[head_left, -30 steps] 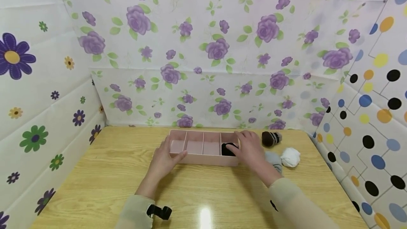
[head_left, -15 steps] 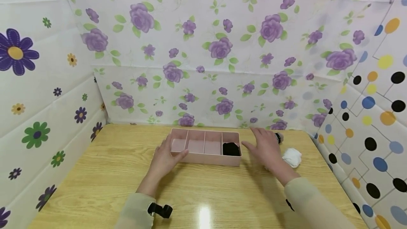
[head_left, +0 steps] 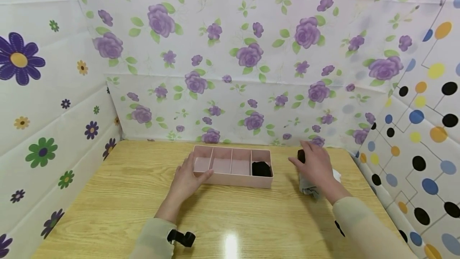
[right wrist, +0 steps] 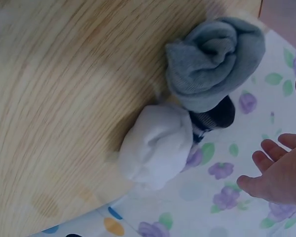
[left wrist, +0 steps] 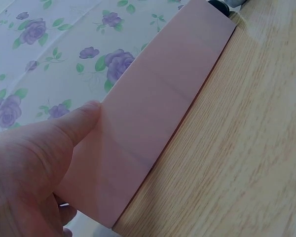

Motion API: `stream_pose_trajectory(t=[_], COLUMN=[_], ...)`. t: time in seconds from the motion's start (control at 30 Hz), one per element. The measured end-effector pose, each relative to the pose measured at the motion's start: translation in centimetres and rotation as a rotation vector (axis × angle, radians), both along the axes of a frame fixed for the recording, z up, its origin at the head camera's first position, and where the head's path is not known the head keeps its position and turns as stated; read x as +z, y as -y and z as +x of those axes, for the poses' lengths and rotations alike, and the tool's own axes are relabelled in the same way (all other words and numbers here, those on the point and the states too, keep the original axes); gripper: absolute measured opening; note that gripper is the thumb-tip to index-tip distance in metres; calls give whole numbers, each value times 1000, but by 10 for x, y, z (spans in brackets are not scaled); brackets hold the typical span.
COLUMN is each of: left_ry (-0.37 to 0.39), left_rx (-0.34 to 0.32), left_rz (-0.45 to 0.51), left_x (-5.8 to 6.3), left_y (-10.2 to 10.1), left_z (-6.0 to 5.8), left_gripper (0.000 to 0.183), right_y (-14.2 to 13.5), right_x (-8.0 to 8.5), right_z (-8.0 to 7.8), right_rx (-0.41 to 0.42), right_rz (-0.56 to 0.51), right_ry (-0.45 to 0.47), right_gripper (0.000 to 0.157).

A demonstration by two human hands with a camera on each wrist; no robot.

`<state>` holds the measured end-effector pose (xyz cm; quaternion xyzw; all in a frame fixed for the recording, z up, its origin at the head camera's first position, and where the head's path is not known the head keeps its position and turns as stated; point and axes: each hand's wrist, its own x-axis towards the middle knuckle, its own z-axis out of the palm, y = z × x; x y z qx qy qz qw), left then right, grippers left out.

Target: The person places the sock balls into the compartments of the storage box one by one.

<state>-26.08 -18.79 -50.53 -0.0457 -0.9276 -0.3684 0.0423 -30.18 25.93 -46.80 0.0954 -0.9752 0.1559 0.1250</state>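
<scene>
A pink box (head_left: 237,180) with several compartments stands on the table near its back edge. Its rightmost compartment holds a black rolled sock (head_left: 261,169). My left hand (head_left: 187,178) grips the box's left end, thumb on the front wall (left wrist: 148,113). Right of the box, my right hand (head_left: 316,166) is in the air with fingers spread, holding nothing. Below it lie a grey rolled sock (right wrist: 214,61), a white rolled sock (right wrist: 160,145) and a dark striped sock (right wrist: 214,116), close together. In the head view my right hand partly hides all three.
The wooden table (head_left: 230,211) meets a flower-print cloth wall (head_left: 215,103) just behind the box. Patterned sheets also enclose the left (head_left: 72,151) and right (head_left: 406,143) sides. A black strap (head_left: 181,238) sits on my left wrist.
My right hand has drawn back from the box's right compartment, leaving the black sock there, and moved right over the other socks. My left hand keeps its grip on the box.
</scene>
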Motion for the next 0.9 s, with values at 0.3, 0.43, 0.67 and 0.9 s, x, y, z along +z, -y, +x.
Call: stream_pose_trajectory(t=[0.3,0.43,0.67,0.9], left_ry=[-1,3,15,-13], left_rx=[20,14,14,-4], left_rz=[-1,7,1,10], left_x=[-4,-4,-7,-6], left_y=[3,3,5,4], left_z=[1,0,2,-2], left_gripper=[113,114,114,115], right_y=[-22,-30,-33,-37], right_x=[-9,-12,-13,-13], right_z=[-10,-13,-18,-21], right_rx=[-31,-79,-109,-183], right_rz=[-50,-60,-42,-10], right_ry=[33,97,218,301], right_gripper=[90,95,105,116])
